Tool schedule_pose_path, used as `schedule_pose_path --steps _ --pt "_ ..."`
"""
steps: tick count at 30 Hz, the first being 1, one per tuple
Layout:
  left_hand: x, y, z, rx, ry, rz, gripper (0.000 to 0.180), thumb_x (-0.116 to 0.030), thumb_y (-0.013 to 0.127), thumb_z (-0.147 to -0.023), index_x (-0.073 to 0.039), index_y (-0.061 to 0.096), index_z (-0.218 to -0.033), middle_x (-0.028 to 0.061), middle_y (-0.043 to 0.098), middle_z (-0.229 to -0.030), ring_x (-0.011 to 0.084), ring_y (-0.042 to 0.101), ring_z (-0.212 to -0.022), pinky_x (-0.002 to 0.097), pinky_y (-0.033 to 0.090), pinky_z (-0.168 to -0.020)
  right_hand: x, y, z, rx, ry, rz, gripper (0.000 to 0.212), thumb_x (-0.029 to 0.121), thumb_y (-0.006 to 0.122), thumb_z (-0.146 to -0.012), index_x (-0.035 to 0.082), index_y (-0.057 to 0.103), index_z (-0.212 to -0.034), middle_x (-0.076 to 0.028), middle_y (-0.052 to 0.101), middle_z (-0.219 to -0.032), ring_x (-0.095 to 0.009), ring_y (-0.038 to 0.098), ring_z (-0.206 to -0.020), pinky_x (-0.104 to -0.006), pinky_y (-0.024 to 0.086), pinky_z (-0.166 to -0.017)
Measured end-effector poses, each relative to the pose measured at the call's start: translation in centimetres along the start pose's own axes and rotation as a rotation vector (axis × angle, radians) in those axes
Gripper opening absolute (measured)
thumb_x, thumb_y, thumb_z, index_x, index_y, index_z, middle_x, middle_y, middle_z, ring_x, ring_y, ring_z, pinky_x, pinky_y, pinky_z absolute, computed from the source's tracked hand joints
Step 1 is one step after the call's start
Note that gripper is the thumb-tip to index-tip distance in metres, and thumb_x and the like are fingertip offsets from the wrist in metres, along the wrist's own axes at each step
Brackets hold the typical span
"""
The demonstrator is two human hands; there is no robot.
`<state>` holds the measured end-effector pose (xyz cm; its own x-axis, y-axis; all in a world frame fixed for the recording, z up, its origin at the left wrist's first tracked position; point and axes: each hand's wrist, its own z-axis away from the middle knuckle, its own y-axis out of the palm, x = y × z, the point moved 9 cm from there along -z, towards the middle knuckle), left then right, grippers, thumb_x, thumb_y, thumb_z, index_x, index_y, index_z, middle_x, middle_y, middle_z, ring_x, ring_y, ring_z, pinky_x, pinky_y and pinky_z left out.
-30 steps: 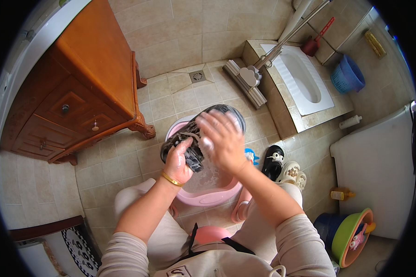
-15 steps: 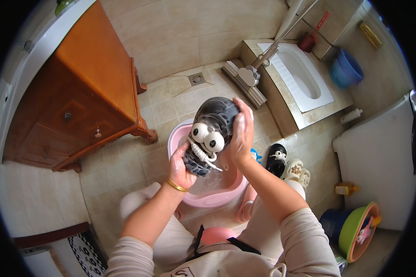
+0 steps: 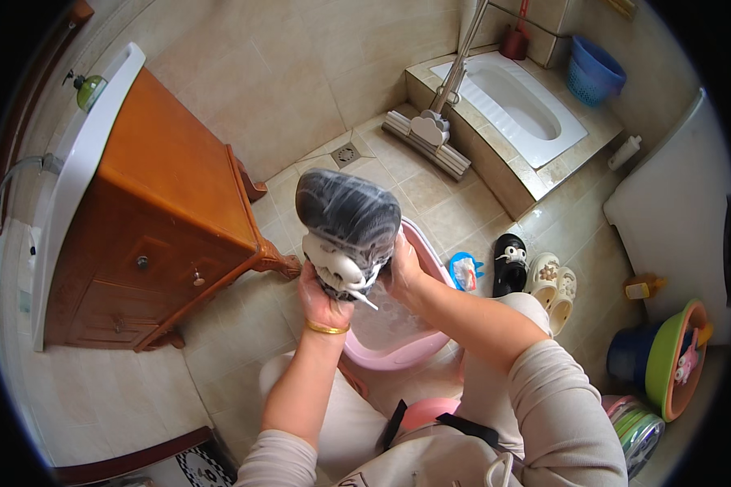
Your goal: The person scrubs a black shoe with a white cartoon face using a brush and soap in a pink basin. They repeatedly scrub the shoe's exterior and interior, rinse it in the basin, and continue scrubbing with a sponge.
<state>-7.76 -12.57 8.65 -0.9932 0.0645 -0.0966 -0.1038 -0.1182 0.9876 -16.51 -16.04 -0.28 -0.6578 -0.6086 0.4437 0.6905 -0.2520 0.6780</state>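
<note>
A black clog point(image 3: 348, 207) with white bulging cartoon eyes and a white cord is raised above a pink basin point(image 3: 390, 357), streaked with soap suds. My left hand point(image 3: 325, 299), a gold bracelet on its wrist, is closed round the clog's lower left part. On the lower right side my right hand point(image 3: 403, 264) grips it too, its fingers partly hidden behind the clog. Cloudy, sudsy water point(image 3: 386, 321) lies in the basin between my knees. A similar black clog point(image 3: 509, 264) rests on the floor to the right.
Beside the basin lies a blue scrubbing brush or dish point(image 3: 465, 272), its kind unclear. Cream clogs point(image 3: 548, 280) sit farther right, near stacked basins point(image 3: 666, 365). A wooden cabinet point(image 3: 162, 211) stands left; a mop point(image 3: 430, 134) leans by the raised squat toilet point(image 3: 516, 97).
The clog has been tipped, so its rounded black end faces up and its eyes are turned down. My right hand has slid from its upper right side to lower down. The view has shifted left.
</note>
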Motion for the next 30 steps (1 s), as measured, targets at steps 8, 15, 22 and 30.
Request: schedule_pose_path --steps 8,15,22,30 --pt "-2.1 -0.8 1.0 0.021 0.053 -0.078 0.042 -0.031 0.045 -0.094 0.000 0.051 -0.119 0.0154 0.055 -0.124 0.0319 0.052 -0.114 0.0467 0.038 -0.102 0.0 1.2 0.2 0.068 0.098 -0.272 0.037 0.033 0.037 -0.094 0.004 0.058 -0.099 -0.011 0.064 -0.095 -0.025 0.062 -0.088 -0.0411 0.051 -0.081" --pt "-1.0 -2.2 1.6 0.026 -0.192 -0.129 0.038 -0.028 0.036 -0.097 -0.002 0.051 -0.119 0.0156 0.055 -0.122 0.0284 0.054 -0.111 0.0418 0.042 -0.099 2.3 4.5 2.6 0.332 0.051 0.155 0.043 0.040 0.045 -0.095 0.002 0.061 -0.109 -0.009 0.064 -0.107 -0.017 0.058 -0.097 -0.0325 0.043 -0.089" --pt "-3.7 -3.3 0.9 -0.221 -0.009 -0.395 0.030 -0.025 0.045 -0.095 -0.005 0.057 -0.113 0.0092 0.062 -0.109 0.0230 0.060 -0.099 0.0364 0.049 -0.088 5.0 8.0 8.9 0.574 -0.057 0.481 0.059 0.044 0.030 -0.099 -0.001 0.036 -0.137 -0.009 0.046 -0.135 -0.018 0.042 -0.124 -0.0308 0.030 -0.105" --pt "-4.2 -0.9 2.3 -0.227 0.233 -1.101 0.012 -0.007 0.057 -0.090 -0.004 0.056 -0.101 -0.0018 0.058 -0.084 0.0037 0.054 -0.074 0.0179 0.045 -0.066 4.0 5.2 9.1 0.543 0.084 0.503 0.057 0.051 0.036 -0.096 0.009 0.044 -0.134 -0.006 0.053 -0.126 -0.014 0.051 -0.112 -0.0303 0.038 -0.098"
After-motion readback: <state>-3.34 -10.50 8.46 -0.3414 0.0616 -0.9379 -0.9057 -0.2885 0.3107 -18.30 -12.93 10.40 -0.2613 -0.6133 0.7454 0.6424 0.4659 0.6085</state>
